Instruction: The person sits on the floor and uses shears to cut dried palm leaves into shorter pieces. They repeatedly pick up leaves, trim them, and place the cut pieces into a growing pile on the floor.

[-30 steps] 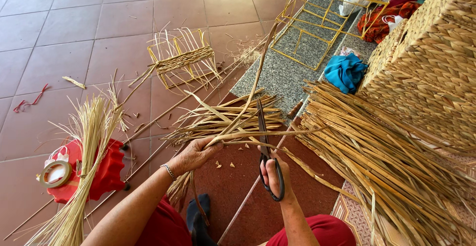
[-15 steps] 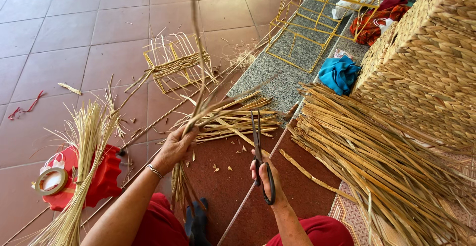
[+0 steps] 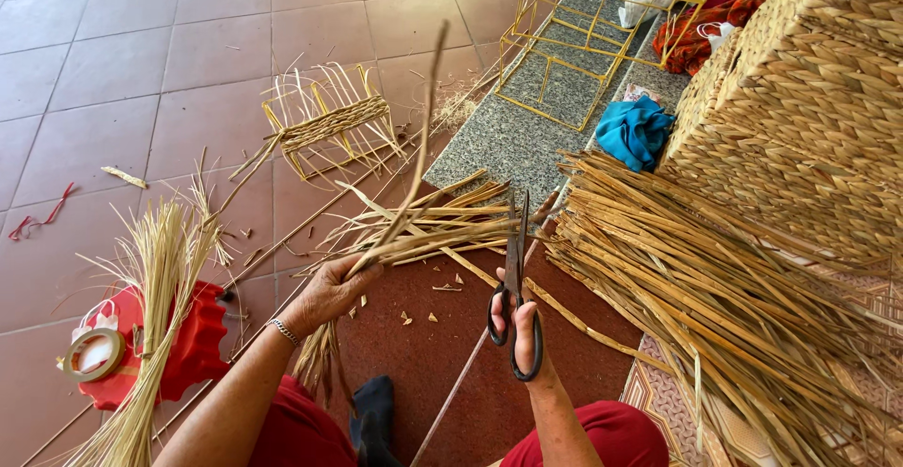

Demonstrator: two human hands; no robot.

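My left hand (image 3: pixel 331 290) grips a bundle of dried straw strands (image 3: pixel 428 227); one long strand sticks upward from it, and shorter ends hang below the fist. My right hand (image 3: pixel 520 331) holds black scissors (image 3: pixel 514 284) by their loops, with the blades pointing up beside the tips of the straw bundle. Small straw clippings (image 3: pixel 414 315) lie on the dark red floor between my hands.
A large pile of dried reeds (image 3: pixel 715 288) lies to the right, beside woven baskets (image 3: pixel 809 91). A half-woven small frame (image 3: pixel 324 124) sits on the tiles ahead. Yellow wire frames (image 3: pixel 583 25), a blue cloth (image 3: pixel 632 133), a red stool with tape roll (image 3: pixel 94 354) and pale straw (image 3: pixel 155 279) surround me.
My left hand has raised the straw bundle, so one long strand now stands upright. My right hand has brought the scissors closer to the bundle's ends.
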